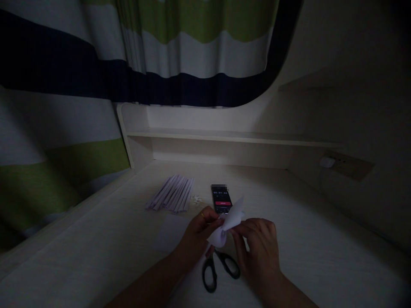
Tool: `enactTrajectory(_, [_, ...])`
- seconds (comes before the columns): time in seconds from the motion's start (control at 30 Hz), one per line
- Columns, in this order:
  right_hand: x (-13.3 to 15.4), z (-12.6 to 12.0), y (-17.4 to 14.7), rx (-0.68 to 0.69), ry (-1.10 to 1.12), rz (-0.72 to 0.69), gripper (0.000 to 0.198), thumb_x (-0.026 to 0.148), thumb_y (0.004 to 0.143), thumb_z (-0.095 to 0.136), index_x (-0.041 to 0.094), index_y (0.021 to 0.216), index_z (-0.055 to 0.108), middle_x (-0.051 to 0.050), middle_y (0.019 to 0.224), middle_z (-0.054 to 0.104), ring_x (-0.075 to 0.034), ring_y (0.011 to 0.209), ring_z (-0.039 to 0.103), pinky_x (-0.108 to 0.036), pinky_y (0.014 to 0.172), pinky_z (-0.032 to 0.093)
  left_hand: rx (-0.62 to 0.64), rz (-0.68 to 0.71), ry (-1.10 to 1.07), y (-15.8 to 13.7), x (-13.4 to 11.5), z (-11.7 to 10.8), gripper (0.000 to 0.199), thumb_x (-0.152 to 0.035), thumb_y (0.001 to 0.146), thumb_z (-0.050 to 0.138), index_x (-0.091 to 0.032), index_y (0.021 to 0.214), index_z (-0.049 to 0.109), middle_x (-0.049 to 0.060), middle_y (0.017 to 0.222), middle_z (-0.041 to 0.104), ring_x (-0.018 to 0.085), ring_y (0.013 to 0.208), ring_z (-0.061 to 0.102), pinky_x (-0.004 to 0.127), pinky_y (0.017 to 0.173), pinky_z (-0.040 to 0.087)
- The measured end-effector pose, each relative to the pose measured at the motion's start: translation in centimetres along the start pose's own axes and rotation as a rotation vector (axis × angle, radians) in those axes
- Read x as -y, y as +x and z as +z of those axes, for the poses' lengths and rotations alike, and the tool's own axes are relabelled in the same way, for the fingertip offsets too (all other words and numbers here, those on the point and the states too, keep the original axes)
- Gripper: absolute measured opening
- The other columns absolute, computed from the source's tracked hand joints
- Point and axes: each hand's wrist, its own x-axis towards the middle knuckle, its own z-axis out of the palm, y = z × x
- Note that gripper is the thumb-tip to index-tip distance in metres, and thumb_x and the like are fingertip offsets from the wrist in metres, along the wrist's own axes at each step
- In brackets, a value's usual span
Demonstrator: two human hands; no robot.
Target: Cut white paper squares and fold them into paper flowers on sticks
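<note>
Between my two hands is a white sheet of paper [233,215], curled and partly folded, held above the table. My left hand [201,231], with a ring on one finger, pinches the paper's left side. The fingers of my right hand [260,244] close on its right edge. Below the paper lie scissors [209,277] with dark handles, their blades hidden under the paper and my left hand. Just beyond my hands a phone [222,199] shows a running timer display with a red button, its lower end partly covered by the paper.
Several narrow folded paper strips [173,193] lie in a fanned stack at the left. Small white bits [196,199] sit beside them. A pale flat sheet [171,231] rests nearer me. A shelf [224,135] and striped curtain [199,51] stand behind; a wall socket [348,164] is at right.
</note>
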Motion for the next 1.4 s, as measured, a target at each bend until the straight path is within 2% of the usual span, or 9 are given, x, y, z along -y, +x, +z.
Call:
enactTrajectory(0.3, [1.1, 0.0, -0.2, 0.084, 0.105, 0.244, 0.010, 0.012, 0.079, 0.044, 0.019, 0.073, 0.045, -0.002, 0.065, 0.051, -0.017, 0.063, 0.045, -0.031, 0.059, 0.034, -0.019, -0.020, 0.008, -0.1, 0.3, 0.2, 0.033, -0.047, 0.065, 0.058, -0.018, 0.067, 0.042, -0.008, 0.045, 0.046, 0.001, 0.026, 0.031, 0.013, 0.024, 0.022])
enactTrajectory(0.47, [1.3, 0.1, -0.2, 0.099, 0.098, 0.285, 0.011, 0.017, 0.081, 0.041, 0.019, 0.072, 0.046, -0.003, 0.065, 0.051, -0.017, 0.062, 0.045, -0.031, 0.059, 0.035, -0.026, -0.021, 0.023, 0.0, 0.5, 0.2, 0.033, -0.047, 0.066, 0.057, -0.018, 0.066, 0.042, -0.008, 0.043, 0.044, 0.001, 0.025, 0.030, 0.013, 0.025, 0.020])
enactTrajectory(0.73, [0.8, 0.2, 0.1, 0.145, 0.024, 0.220, 0.012, 0.018, 0.083, 0.041, 0.017, 0.073, 0.048, -0.005, 0.066, 0.056, -0.018, 0.062, 0.046, -0.033, 0.061, 0.032, -0.018, -0.048, 0.027, 0.1, 0.7, 0.2, 0.031, -0.045, 0.067, 0.056, -0.019, 0.066, 0.039, -0.009, 0.039, 0.041, 0.003, 0.025, 0.031, 0.013, 0.025, 0.019])
enactTrajectory(0.9, [0.5, -0.2, 0.5, 0.125, 0.007, 0.146, 0.011, 0.025, 0.079, 0.050, 0.016, 0.085, 0.051, -0.004, 0.066, 0.057, -0.019, 0.064, 0.047, -0.034, 0.063, 0.031, -0.043, -0.036, -0.043, 0.1, 0.6, 0.1, 0.027, -0.041, 0.068, 0.056, -0.018, 0.068, 0.041, -0.008, 0.043, 0.044, 0.003, 0.028, 0.033, 0.014, 0.028, 0.023])
enactTrajectory(1.1, [-0.1, 0.1, -0.1, 0.116, 0.003, 0.019, 0.013, 0.012, 0.077, 0.047, 0.017, 0.086, 0.055, -0.005, 0.077, 0.061, -0.019, 0.068, 0.048, -0.035, 0.065, 0.031, -0.043, -0.077, -0.070, 0.2, 0.7, 0.0, 0.025, -0.041, 0.074, 0.049, -0.017, 0.068, 0.042, -0.007, 0.041, 0.041, 0.004, 0.028, 0.033, 0.015, 0.027, 0.021])
enactTrajectory(1.4, [0.1, 0.3, 0.0, 0.034, -0.002, 0.041, 0.010, 0.011, 0.078, 0.047, 0.015, 0.083, 0.055, -0.006, 0.074, 0.062, -0.018, 0.068, 0.048, -0.033, 0.064, 0.032, -0.015, -0.106, -0.140, 0.2, 1.2, -0.2, 0.025, -0.040, 0.069, 0.054, -0.019, 0.070, 0.042, -0.008, 0.042, 0.044, 0.004, 0.027, 0.034, 0.014, 0.027, 0.022])
